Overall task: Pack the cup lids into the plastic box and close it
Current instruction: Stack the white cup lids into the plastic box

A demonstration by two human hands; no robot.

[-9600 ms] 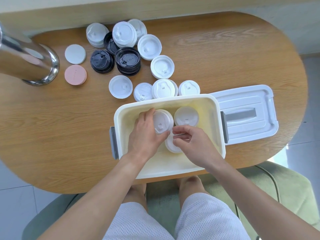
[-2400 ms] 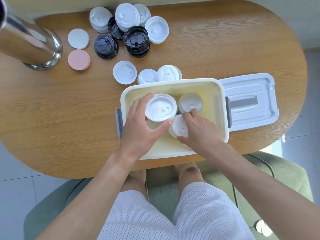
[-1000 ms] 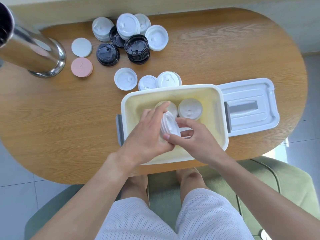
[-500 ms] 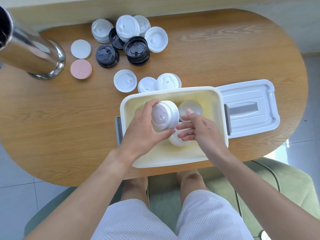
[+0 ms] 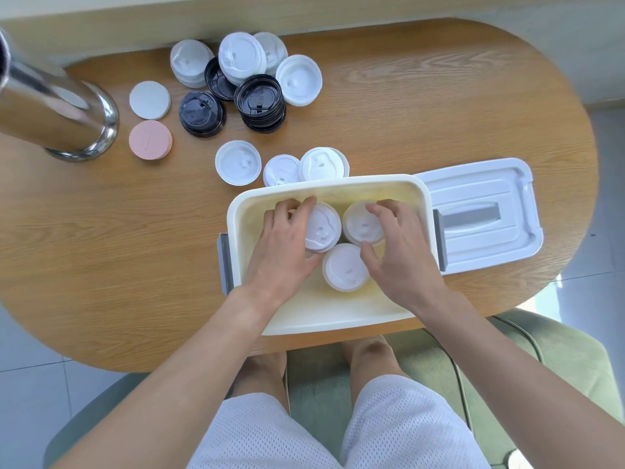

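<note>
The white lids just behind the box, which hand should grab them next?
Probably the left hand. Those white lids sit beyond the box's far-left rim, on its side; the right hand is over by the box cover.

Lid stacks [image 5: 345, 267] in box [image 5: 324, 319]

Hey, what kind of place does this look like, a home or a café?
Probably a home or small office corner, not a café counter: an oval wooden table against a wall, a green upholstered chair, tiled floor. The takeaway cup lids hint at café supplies.
</note>
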